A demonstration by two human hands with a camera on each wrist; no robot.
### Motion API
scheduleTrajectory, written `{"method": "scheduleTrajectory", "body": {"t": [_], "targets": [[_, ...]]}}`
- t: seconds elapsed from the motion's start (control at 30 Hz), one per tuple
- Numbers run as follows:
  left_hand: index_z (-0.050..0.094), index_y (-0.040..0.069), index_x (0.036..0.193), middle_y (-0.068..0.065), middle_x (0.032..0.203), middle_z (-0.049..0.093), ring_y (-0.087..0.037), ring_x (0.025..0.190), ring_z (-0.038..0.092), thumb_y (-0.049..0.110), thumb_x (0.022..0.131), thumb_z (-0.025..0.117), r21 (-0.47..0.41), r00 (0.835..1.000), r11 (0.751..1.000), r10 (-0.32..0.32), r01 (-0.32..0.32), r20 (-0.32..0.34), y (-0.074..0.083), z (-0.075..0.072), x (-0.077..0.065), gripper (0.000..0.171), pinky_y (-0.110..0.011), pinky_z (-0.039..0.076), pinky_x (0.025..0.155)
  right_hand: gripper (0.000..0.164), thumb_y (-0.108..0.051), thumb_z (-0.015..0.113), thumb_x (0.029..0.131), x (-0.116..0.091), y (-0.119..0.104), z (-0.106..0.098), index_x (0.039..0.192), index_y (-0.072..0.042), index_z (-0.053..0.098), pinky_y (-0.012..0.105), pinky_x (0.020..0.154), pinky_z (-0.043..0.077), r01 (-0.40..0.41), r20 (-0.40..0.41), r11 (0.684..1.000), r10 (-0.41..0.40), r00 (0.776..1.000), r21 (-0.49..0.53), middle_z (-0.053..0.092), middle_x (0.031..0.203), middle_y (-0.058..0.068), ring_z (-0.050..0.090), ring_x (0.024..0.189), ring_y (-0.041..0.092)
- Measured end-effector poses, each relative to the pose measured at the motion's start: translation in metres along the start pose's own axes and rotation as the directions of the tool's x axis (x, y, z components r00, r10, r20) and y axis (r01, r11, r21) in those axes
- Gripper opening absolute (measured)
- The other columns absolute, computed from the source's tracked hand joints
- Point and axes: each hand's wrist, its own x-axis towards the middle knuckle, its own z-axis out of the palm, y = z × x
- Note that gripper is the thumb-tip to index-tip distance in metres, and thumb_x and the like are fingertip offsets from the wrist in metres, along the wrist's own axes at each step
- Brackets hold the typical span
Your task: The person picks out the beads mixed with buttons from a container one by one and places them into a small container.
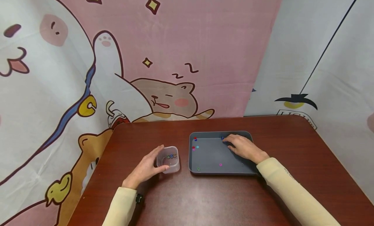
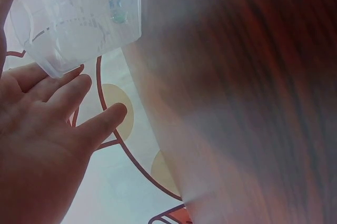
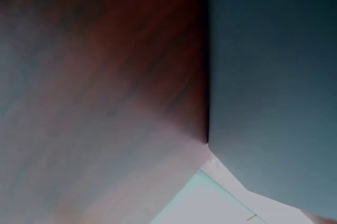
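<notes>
A tiny blue bead (image 1: 222,138) sits at the far edge of a flat grey tray (image 1: 208,158) with round corners and a low rim. Little rings lie in the tray too, like a pink ring (image 1: 220,164) and a green ring (image 1: 198,169). The tub (image 1: 173,169) is see-through plastic, squarish with soft corners, and some small shiny beads (image 1: 171,156) are inside it.

The right hand (image 1: 242,146) reaches over the tray, palm down, with its fingers bent. Its fingertips are at the blue bead, but I can't tell if they pinch it. The left hand (image 1: 147,165) holds the tub, with the thumb on the near side and fingers round the far side.

So the blue bead is at the tips of the right hand, and the tub is in the left hand. The pink ring is nearer the person than the right hand's fingers.

Under both hands is a shiny brown wood table (image 1: 181,200). Past them hangs a wrinkly cloth (image 1: 228,41) with cartoon animals.
</notes>
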Motion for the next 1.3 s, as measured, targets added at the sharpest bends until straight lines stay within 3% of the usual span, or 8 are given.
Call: {"method": "scheduleTrajectory", "body": {"t": [0.53,1.03,1.3], "targets": [[0.039,0.008,0.160,-0.016,0.164,0.038,-0.036,0.147,0.041,0.054,0.088,0.079,0.011,1.000,1.000,0.003,-0.003,0.005,0.000,-0.001,0.000,0.094,-0.059,0.039,0.113,0.019,-0.004,0.078,0.092,-0.003,-0.005,-0.003,0.110,-0.008,0.077,0.044,0.080,0.059,0.023,-0.047,1.000,-0.023,0.999,-0.004,0.071,0.105,0.005,0.071,0.095,0.025],[0.039,0.008,0.160,-0.016,0.163,0.039,-0.036,0.146,0.042,0.053,0.088,0.079,0.011,1.000,1.000,0.023,-0.023,-0.001,-0.001,-0.001,0.001,0.094,-0.058,0.040,0.113,0.021,-0.014,0.074,0.097,-0.011,-0.008,-0.019,0.117,-0.009,0.077,0.049,0.088,0.057,-0.039,-0.092,0.999,0.041,0.995,0.025,0.071,0.116,0.006,0.070,0.106,0.027],[0.039,0.009,0.160,-0.016,0.163,0.039,-0.036,0.146,0.043,0.053,0.088,0.079,0.014,1.000,1.000,0.021,-0.021,0.000,-0.001,-0.001,0.000,0.093,-0.058,0.040,0.113,0.023,-0.016,0.075,0.097,-0.015,-0.017,-0.025,0.119,-0.009,0.076,0.050,0.088,0.057,-0.007,-0.106,1.000,0.010,0.994,0.031,0.070,0.118,0.005,0.069,0.107,0.026]]}}
